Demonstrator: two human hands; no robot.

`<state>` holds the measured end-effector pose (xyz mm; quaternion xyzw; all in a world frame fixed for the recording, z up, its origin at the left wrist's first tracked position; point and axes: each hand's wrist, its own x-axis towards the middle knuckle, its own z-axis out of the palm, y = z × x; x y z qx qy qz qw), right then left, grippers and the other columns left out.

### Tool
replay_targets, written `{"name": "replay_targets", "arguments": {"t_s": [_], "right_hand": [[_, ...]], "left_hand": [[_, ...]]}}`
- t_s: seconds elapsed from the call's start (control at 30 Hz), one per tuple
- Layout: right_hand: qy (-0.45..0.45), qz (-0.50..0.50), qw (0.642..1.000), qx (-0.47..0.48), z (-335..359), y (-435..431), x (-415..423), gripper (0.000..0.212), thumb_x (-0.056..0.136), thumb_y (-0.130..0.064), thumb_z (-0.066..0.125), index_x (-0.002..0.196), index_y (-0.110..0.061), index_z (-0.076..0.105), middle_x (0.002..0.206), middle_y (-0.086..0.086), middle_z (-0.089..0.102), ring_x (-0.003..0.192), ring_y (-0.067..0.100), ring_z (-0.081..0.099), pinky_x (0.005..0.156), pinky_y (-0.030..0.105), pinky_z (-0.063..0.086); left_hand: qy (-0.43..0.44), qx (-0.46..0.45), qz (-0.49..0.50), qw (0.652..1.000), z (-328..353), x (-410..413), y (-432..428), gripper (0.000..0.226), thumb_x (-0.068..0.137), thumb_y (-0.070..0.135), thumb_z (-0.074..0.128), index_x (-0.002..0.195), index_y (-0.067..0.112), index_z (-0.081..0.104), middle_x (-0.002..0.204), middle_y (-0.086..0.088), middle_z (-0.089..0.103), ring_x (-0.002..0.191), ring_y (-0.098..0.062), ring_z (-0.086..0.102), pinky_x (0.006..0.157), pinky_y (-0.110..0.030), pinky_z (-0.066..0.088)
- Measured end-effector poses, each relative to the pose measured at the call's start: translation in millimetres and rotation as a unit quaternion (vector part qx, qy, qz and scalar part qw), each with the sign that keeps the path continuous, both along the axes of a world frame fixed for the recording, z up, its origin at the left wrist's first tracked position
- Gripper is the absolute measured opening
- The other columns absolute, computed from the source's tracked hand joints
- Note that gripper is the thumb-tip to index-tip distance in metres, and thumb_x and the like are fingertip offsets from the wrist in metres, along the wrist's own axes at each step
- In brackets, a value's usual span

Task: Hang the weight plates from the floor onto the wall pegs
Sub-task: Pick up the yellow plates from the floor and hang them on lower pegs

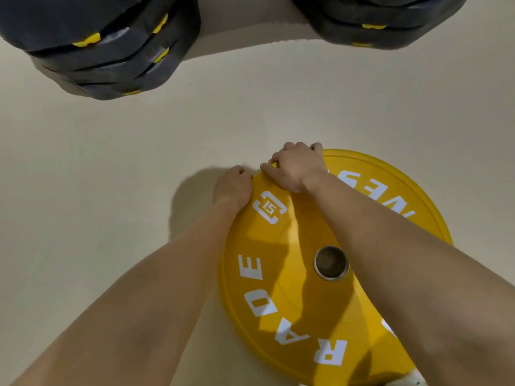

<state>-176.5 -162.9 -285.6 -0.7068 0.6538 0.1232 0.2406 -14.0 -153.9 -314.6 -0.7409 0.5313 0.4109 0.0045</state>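
Right under both palms is the far rim of the yellow plate, the one marked 15. My left hand has its fingers curled over the edge. My right hand is just beside it doing the same, so both are clamped onto that rim close together, with nothing else in either.

Back toward me from the hands, the plate spreads out on the pale surface, and its steel-ringed centre hole sits between my forearms. Honestly can't tell if the gripped edge is off the surface yet.

Well beyond my left hand there's a stack of black plates, and a second black stack is well beyond my right. They look like they're already up on pegs, though no peg itself shows.

So my guess is a good chunk is done. This yellow one is only just getting grabbed, and the whole lift and hang is left to do.
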Motion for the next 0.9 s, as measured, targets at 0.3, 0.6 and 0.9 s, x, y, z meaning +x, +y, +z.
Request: {"name": "replay_targets", "arguments": {"t_s": [0.3,0.6,0.9], "right_hand": [[-0.011,-0.027,0.999,-0.027,10,9,5,0.056,0.093,-0.056,0.027,0.122,-0.027,0.065,0.126,0.008,0.054,0.122,0.025,0.043,0.104,0.05,0.022],[-0.063,-0.024,0.994,-0.091,114,46,3,0.05,0.095,-0.052,0.028,0.121,-0.031,0.066,0.122,0.004,0.054,0.12,0.022,0.044,0.104,0.045,0.024],[-0.085,-0.053,0.981,-0.168,295,190,-85,0.042,0.087,-0.047,0.041,0.121,-0.033,0.063,0.109,0.001,0.052,0.107,0.024,0.049,0.09,0.042,0.035]], "left_hand": [[0.05,0.059,0.004,0.997,10,-1,-5,0.021,0.092,0.037,0.046,0.075,0.025,0.052,0.12,-0.022,0.058,0.114,-0.037,0.054,0.099,-0.043,0.044],[0.018,0.007,-0.069,0.997,110,-8,35,0.051,0.094,0.044,0.032,0.127,0.017,0.059,0.121,-0.021,0.061,0.113,-0.038,0.057,0.101,-0.045,0.044],[-0.043,-0.167,-0.098,0.98,293,-90,166,0.065,0.095,0.065,0.029,0.103,0.007,0.059,0.097,-0.018,0.066,0.095,-0.038,0.062,0.075,-0.038,0.04]]}}
